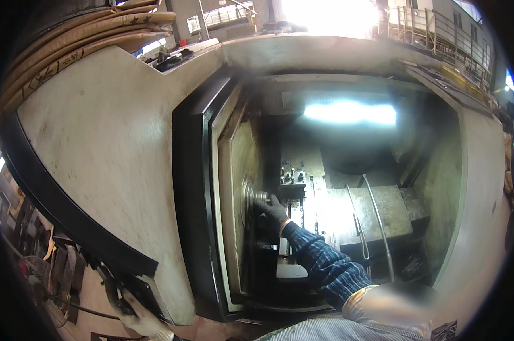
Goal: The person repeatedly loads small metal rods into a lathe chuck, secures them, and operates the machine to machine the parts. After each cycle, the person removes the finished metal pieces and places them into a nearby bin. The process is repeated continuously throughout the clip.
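Observation:
My right hand (274,212), in a dark-coated glove, reaches inside a lathe's work chamber. Its fingers are closed on a small round metal part (261,196) at the centre of the spindle chuck (248,199); the fingers partly cover that part. A blue patterned sleeve covers the forearm. At the lower left, my left hand (133,314) wears a pale glove with dark fingers. Those fingers look stretched out along the edge of a dark control panel (146,292), with the thumb apart. What the fingertips touch is too dark to make out.
A tool block (292,176) with several bolts stands right of the chuck. Two thin bent pipes (377,219) rise over a metal cover (390,210). The dark door frame (197,199) borders the opening on the left. Stacked brown sacks (92,40) lie at the upper left.

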`<state>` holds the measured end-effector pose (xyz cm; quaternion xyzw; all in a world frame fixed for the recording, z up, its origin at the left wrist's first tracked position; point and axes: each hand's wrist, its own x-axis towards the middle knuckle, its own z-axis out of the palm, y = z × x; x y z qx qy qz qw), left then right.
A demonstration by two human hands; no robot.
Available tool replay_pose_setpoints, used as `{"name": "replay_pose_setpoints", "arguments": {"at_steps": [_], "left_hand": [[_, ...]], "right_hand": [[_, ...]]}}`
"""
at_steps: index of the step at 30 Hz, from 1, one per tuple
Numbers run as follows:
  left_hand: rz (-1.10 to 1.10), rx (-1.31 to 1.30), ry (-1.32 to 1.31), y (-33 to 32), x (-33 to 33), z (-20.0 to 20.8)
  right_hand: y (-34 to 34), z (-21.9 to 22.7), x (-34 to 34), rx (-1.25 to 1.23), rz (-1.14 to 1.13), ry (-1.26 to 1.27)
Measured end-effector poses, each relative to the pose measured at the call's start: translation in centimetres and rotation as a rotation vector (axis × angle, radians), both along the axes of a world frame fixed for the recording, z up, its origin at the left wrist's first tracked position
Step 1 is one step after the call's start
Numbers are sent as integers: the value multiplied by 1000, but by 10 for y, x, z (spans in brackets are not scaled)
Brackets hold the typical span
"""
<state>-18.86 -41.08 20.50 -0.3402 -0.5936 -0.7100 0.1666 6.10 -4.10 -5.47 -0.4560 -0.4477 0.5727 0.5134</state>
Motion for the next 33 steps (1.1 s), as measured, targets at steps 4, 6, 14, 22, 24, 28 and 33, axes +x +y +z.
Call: {"name": "replay_pose_setpoints", "arguments": {"at_steps": [4, 6, 14, 22, 24, 28, 33], "left_hand": [[191, -11, 114, -19, -17, -24], [188, -120, 85, -22, -21, -25], [142, -4, 224, -26, 0, -16], [46, -288, 579, -34, -3, -10], [134, -300, 584, -47, -8, -6], [-2, -216, 416, -45, 20, 2], [-631, -143, 538, -66, 65, -11]], "right_hand": [[-19, 31, -24, -50, -35, -213], [-3, 12, -14, -50, 15, -347], [-18, 44, -20, -54, -16, -475], [-2, 20, 25, 117, 59, -507], [-64, 66, -12, 154, 77, -426], [-160, 100, 34, 178, 102, -306], [-281, 76, 117, -30, -145, -123]]}}
